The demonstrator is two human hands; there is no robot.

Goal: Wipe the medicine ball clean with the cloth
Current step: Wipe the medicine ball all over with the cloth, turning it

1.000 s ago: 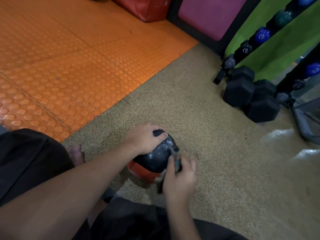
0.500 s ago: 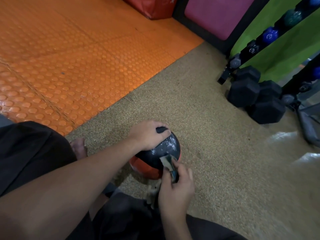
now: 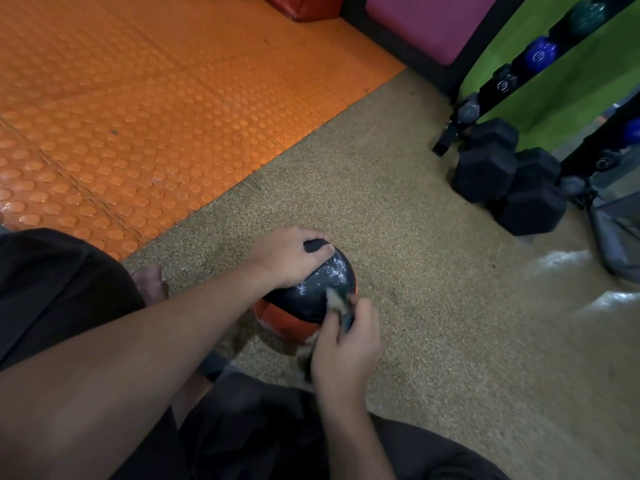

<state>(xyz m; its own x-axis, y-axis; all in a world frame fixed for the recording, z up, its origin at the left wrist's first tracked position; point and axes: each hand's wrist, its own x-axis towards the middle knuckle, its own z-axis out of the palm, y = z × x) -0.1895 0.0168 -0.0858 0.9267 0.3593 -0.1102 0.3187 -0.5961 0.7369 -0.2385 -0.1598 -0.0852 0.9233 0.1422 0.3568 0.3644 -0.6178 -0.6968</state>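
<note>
**Medicine ball held on speckled floor, cloth at its right side**

Medicine ball (image 3: 311, 292), black on top with an orange-red lower panel, sits on the tan speckled floor (image 3: 433, 306) near the person's legs, centre of view. Top surface looks glossy with pale flecks.

Left hand (image 3: 287, 258) rests over the ball's far-left top, fingers curved round it, gripping it in place. Forearm crosses the frame from the near left.

Right hand (image 3: 346, 344) sits at the ball's near-right side, fingers curled round a small bunched cloth (image 3: 337, 303). Cloth touches the ball's right flank; its colour is blurred, greyish with a darker edge.

A bare foot (image 3: 149, 282) shows left of the ball, beside dark shorts.

Orange studded mat (image 3: 138, 116) covers the far left. Black hex dumbbells (image 3: 512, 181) lie on the floor at the far right, well apart from the ball, below a rack (image 3: 502, 84) of smaller dumbbells against a green wall (image 3: 554, 95). Pink pad (image 3: 433, 22) stands at the far edge.
</note>
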